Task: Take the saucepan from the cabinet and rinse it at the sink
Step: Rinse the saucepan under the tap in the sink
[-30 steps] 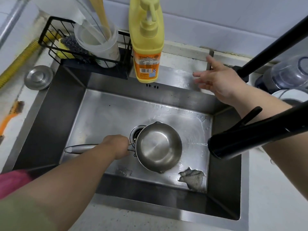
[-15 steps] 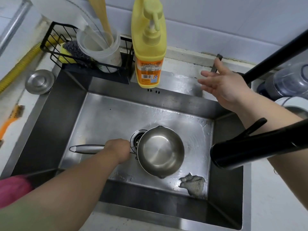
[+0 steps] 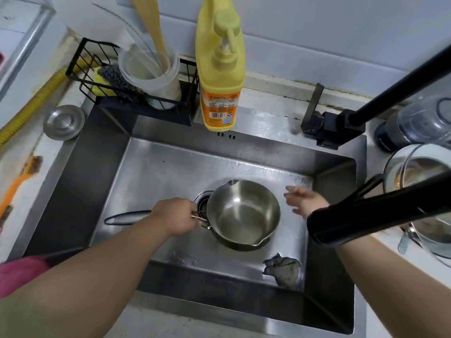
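Observation:
A small steel saucepan point(image 3: 242, 212) sits in the steel sink point(image 3: 170, 172), over the drain, with a little water in it. My left hand point(image 3: 174, 217) grips its long handle close to the bowl. My right hand point(image 3: 303, 201) hovers just right of the pan, fingers spread and blurred, holding nothing; the black faucet spout point(image 3: 371, 215) hides its wrist. The faucet's lever point(image 3: 313, 103) stands at the back right rim. I see no water stream.
A yellow soap bottle point(image 3: 219, 76) stands on the back rim. A black wire rack point(image 3: 131, 89) with a white cup and scrubbers sits back left. A grey rag point(image 3: 283, 267) lies in the sink's front right corner. Glass containers point(image 3: 419, 191) crowd the right counter.
My right hand left the faucet lever at the back and dropped into the sink beside the pan. The pan stays in my left hand, now holding some water.

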